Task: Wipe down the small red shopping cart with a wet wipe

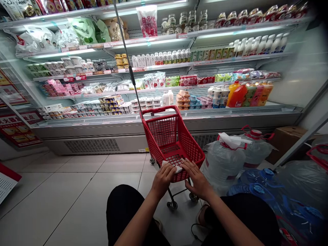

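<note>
A small red shopping cart (191, 147) stands in front of me, its near end between my knees. My left hand (162, 179) is closed over the cart's near rim with a crumpled white cloth (178, 169) under its fingers. The cloth presses against the red plastic; part of it is hidden by the fingers. On the right of the same rim, my right hand (196, 180) grips the basket edge, fingers over the top and thumb on the outer side. A thin dark pole (125, 48) rises from the cart's far left side.
Beyond the cart is a chilled display case (97, 135) with shelves of bottles, cups and bags. To the right stand large water bottles in clear bags (225, 160), blue bottles (258, 191) and a cardboard box (289, 140). Tiled floor (74, 191) extends left.
</note>
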### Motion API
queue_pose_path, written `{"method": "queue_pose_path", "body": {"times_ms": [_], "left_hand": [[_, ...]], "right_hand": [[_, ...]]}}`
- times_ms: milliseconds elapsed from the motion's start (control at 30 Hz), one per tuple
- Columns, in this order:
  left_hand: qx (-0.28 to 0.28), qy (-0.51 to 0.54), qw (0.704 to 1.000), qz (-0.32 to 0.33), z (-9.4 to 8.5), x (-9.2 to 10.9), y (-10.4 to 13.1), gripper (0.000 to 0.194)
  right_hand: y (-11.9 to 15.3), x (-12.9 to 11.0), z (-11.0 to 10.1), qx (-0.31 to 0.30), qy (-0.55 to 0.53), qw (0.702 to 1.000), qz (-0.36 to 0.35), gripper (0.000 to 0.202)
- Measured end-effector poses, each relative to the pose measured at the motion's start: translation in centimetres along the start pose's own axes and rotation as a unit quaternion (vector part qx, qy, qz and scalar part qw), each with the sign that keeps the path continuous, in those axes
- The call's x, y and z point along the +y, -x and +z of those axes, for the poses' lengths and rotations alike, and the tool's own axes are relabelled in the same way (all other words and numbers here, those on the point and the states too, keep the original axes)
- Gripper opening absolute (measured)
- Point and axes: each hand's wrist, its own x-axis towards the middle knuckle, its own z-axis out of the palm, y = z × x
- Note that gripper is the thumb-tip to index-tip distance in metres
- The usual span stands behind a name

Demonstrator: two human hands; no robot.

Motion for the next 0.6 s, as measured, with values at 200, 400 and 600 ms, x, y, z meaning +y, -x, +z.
{"method": "queue_pose_path", "body": {"times_ms": [200, 400, 600], "left_hand": [[-0.026, 0.007, 0.994, 0.109, -0.6, -2.0, -0.3, 0.049], [0.000, -0.024, 1.000, 0.014, 0.0, -4.8, -1.4, 0.053], [0.021, -0.052, 0.998, -0.026, 1.6, -1.7, -0.8, 0.050]], "right_hand": [[1.1, 2.1, -1.3, 0.000, -0.023, 1.000, -0.008, 0.068], [0.6, 2.4, -1.8, 0.015, -0.012, 1.000, 0.009, 0.050], [-1.7, -1.8, 0.5, 0.054, 0.068, 0.995, 0.051, 0.060]]}}
